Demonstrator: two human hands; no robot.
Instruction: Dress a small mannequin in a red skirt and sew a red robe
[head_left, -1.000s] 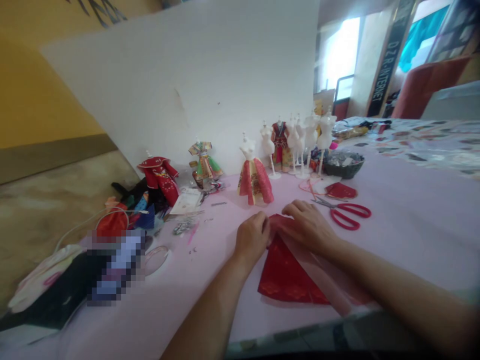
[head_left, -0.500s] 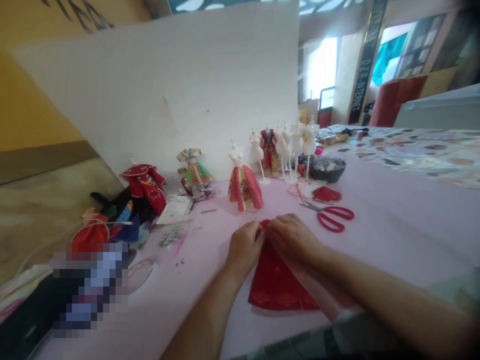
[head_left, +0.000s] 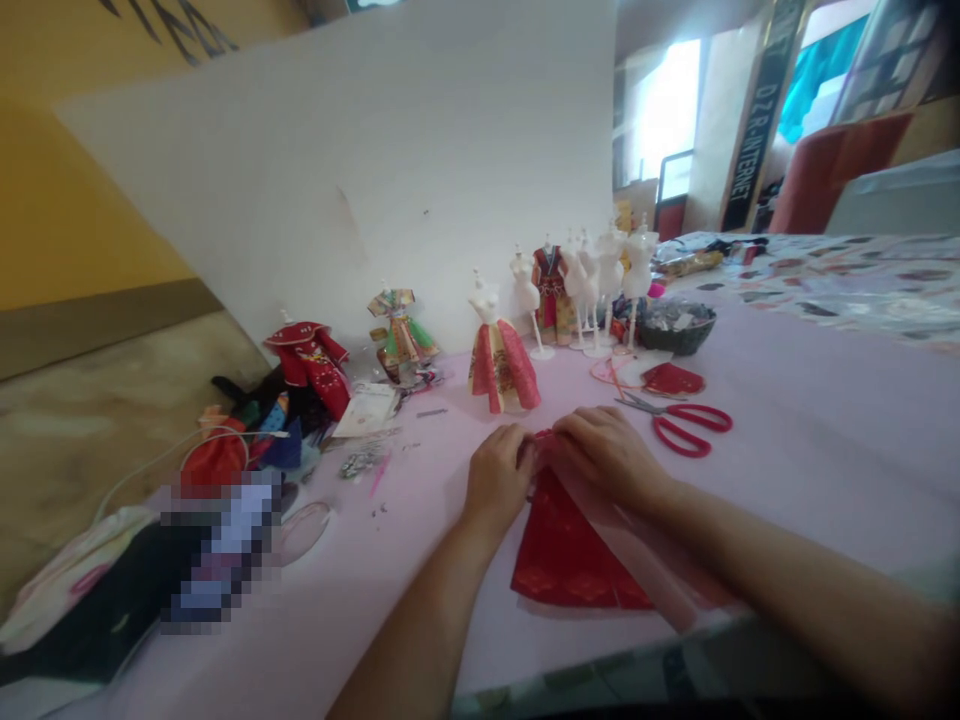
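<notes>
A red patterned paper skirt piece [head_left: 566,550] lies flat on the pink table [head_left: 810,460] in front of me. My left hand [head_left: 499,478] is curled, pinching the piece's narrow top edge from the left. My right hand [head_left: 611,455] presses down on the same top edge from the right, fingers bent and together. A translucent sheet [head_left: 652,580] lies under my right forearm beside the red piece. Red-handled scissors [head_left: 679,425] rest just right of my right hand.
Small white mannequins [head_left: 607,285], some wearing paper dresses [head_left: 502,365], stand along a white board [head_left: 390,170] at the back. A dark bowl [head_left: 675,328] of scraps sits behind the scissors. A pile of fabric and paper clothes [head_left: 277,420] lies at left.
My hands stay on the top of the red piece, fingers shifting slightly closer together. The view swung a little, so everything slid sideways in frame.
</notes>
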